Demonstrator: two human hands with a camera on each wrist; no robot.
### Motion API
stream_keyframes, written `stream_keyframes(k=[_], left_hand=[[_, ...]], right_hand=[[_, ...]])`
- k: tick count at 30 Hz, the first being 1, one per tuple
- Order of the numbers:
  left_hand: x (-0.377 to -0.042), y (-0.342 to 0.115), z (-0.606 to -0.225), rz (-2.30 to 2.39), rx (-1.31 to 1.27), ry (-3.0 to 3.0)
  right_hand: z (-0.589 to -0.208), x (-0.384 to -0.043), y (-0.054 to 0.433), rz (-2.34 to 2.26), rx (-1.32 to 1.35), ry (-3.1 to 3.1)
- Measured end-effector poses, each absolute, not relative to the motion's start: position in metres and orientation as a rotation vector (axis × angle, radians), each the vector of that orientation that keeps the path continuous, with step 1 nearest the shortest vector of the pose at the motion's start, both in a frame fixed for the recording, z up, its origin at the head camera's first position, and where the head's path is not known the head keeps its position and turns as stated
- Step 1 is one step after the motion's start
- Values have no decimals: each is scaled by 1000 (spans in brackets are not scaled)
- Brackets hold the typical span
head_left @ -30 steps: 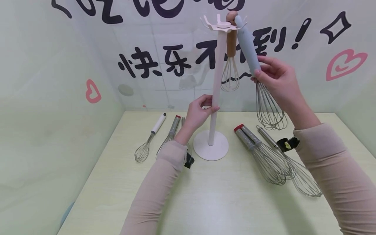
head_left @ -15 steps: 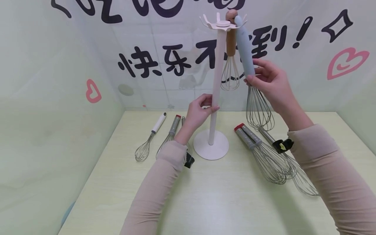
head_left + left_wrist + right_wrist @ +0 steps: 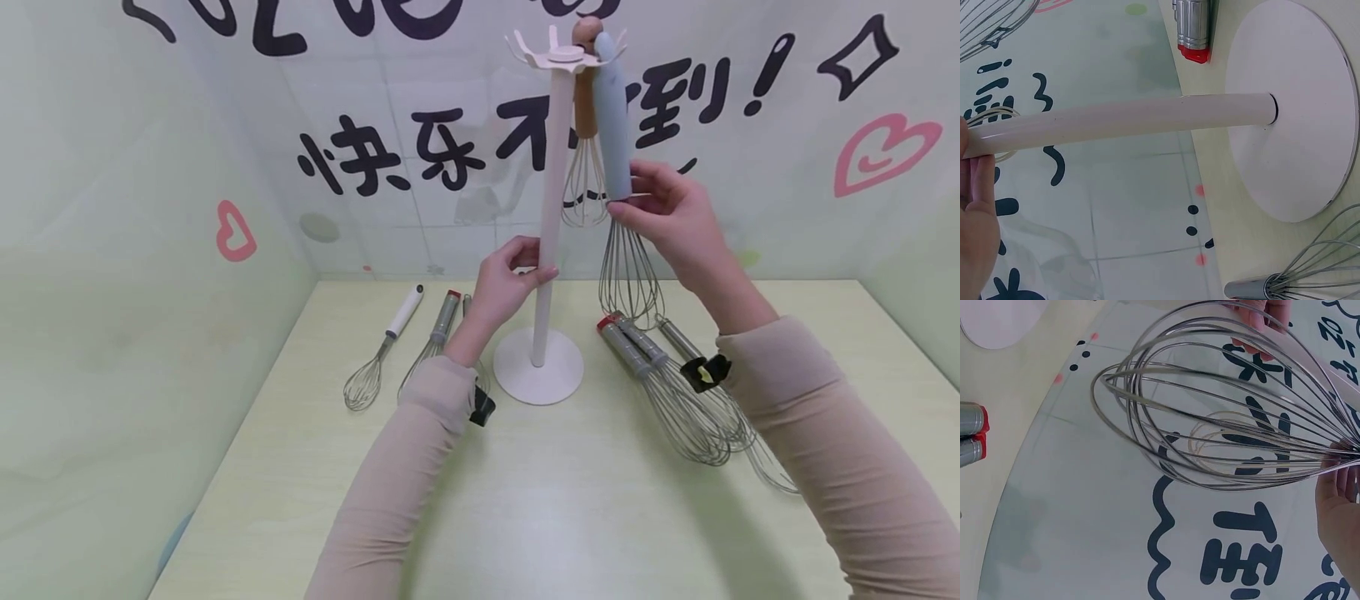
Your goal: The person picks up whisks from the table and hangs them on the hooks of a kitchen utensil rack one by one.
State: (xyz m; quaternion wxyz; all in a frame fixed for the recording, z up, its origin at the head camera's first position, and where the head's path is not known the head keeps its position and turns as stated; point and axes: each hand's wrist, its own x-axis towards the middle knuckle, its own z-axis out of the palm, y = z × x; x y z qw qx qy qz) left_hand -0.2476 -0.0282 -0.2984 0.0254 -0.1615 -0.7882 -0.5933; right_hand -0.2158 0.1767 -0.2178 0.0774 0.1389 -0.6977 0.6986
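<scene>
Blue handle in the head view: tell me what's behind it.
The brown handle shows to its left, its right edge overlapped by the blue handle; black wall lettering shows further back. Whatever lies directly behind the blue handle is covered.

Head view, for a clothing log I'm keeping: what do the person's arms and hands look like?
The left sleeve and right sleeve are long, plain and pinkish beige, with wide cuffs. A black piece shows below each wrist, left and right; the right one bears a small yellowish mark. The left hand and right hand are ungloved.
</scene>
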Motion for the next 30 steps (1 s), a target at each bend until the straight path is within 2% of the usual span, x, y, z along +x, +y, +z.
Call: stream_keyframes(k=[30], left_hand=[[-248,-30,-300,-1844,-524,-2429]], right_hand=[[-233,-220,172,1897,307,-2264]])
